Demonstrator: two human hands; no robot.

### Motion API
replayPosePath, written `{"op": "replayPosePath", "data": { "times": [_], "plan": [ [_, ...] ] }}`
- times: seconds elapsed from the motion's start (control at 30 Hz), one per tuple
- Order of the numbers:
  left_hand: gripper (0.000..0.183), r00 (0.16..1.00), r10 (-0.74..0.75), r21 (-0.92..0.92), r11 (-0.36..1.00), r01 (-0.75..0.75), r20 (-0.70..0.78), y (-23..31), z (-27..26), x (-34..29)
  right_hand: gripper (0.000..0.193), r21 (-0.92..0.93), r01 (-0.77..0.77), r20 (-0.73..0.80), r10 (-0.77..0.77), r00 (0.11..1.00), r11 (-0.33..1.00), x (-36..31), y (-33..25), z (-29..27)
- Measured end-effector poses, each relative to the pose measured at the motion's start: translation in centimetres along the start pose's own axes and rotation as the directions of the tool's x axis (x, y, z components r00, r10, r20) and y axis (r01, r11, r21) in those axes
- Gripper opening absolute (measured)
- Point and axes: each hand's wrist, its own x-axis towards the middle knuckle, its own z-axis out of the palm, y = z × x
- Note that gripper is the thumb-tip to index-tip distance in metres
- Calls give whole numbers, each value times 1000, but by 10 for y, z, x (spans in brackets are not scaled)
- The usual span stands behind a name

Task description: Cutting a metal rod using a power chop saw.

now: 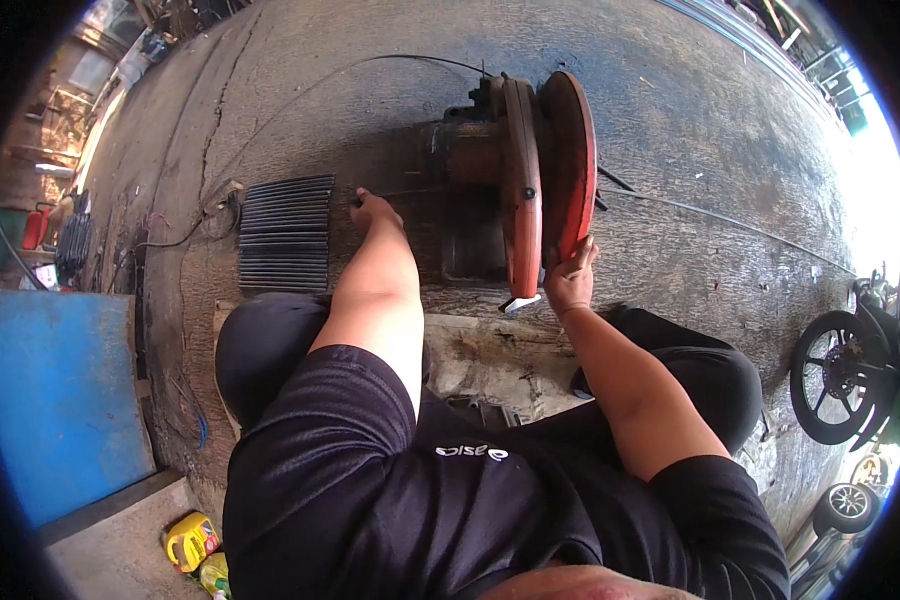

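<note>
A cut-off saw (475, 150) with a dark body and base stands on the floor ahead of me. It has an orange-red arm cover (523, 190) and, to the right of that, a red rounded guard (570, 150). My right hand (570, 282) is closed at the near end of the guard, its fingertips against the red edge. Left of the saw, my left hand (377, 210) is low over the floor with its fingers curled. Something small and dark shows at its fingertips, too small to name. Beside it lies a neat row of dark metal rods (285, 235).
A cable (370, 62) curves behind the saw. Right of it, a long thin rod (730, 225) lies across the floor. A blue panel (60, 400) and a yellow container (192, 542) are at left. A motorcycle wheel (832, 375) stands at right.
</note>
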Motion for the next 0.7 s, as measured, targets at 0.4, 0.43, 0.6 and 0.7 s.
{"op": "replayPosePath", "data": {
  "times": [0.4,0.43,0.6,0.7],
  "plan": [
    [43,996,-50,-45,998,54,75,33,-66,-1,69,-9,-69,22,70,997,998,-3,-20,-14],
    [44,992,-74,-17,997,76,98,32,-68,-1,69,-21,-79,22,80,997,997,-3,-20,-17],
    [52,979,-131,31,991,127,158,34,-79,-15,62,-64,54,-124,-62,990,996,10,-34,-36],
    [55,971,-142,64,989,132,192,35,-84,-18,55,-117,14,-242,-42,969,993,39,-60,-49]
  ]
}}
